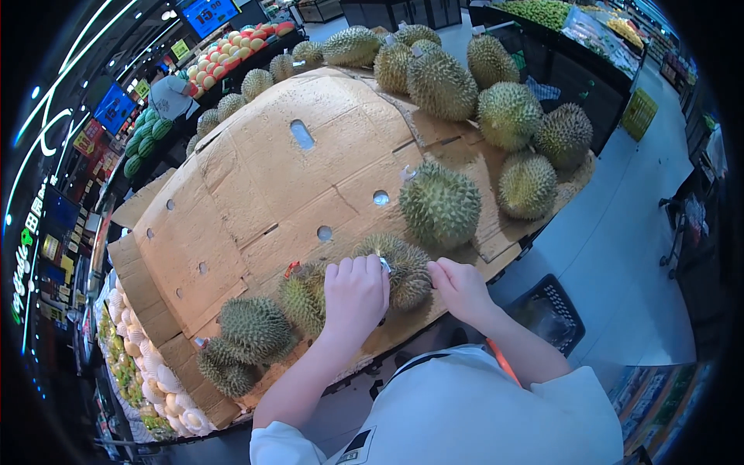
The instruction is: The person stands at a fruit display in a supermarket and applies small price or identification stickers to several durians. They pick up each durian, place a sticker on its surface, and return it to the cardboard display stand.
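Several spiky green-brown durians lie on a display stand covered with flattened cardboard (279,174). My left hand (356,290) is closed at the stem side of a durian (401,270) near the stand's front edge; its fingertips are hidden. At the right side of this durian, my right hand (462,288) has its thumb and fingers pinched together against the spines. Behind my left hand sits another durian (302,299) with a red tag. A larger green durian (440,204) rests just beyond my hands, and a lobed one (256,331) lies to the left.
More durians (442,84) are grouped at the stand's far right. Net-wrapped fruit (168,381) borders its left end. A black plastic basket (546,314) is on the floor at right. A person (170,96) stands beside watermelons (145,136) at upper left. A yellow crate (639,114) lies farther off.
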Motion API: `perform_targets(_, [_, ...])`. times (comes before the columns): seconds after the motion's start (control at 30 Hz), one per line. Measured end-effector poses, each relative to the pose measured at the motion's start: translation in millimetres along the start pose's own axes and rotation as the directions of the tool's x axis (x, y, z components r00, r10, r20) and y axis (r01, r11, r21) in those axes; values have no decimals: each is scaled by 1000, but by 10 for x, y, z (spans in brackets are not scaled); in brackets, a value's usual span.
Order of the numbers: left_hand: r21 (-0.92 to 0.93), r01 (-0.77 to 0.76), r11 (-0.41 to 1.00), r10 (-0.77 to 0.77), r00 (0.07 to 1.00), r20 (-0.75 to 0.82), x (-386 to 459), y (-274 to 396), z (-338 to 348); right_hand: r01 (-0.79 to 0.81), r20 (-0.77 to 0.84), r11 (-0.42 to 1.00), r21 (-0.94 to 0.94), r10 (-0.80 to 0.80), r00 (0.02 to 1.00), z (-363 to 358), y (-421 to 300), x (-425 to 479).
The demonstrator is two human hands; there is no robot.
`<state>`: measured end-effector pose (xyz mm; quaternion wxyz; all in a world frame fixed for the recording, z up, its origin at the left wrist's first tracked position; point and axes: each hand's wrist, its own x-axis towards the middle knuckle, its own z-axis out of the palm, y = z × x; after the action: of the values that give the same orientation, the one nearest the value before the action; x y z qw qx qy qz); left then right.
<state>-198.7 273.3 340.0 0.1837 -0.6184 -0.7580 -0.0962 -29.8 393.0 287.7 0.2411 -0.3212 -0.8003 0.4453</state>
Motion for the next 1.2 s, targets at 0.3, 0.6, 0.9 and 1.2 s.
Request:
perform_targets(0.3, [333,20,943,-94,973,209,30,-43,-27,-157,29,978,140,155,988,183,729,-422])
perform_targets(0.6, [297,24,955,-106,959,264,116,-269,-3,-278,-37,858,433,325,945,289,1150,-465])
perform_targets(0.9, [165,-42,985,6,978,210,68,-31,-34,-112,-8,921,374,123,992,349,1242,-573])
perform_targets(1.2, [14,-60,998,55,973,222,-259,304,-138,-50,49,937,346,35,998,219,769,-547])
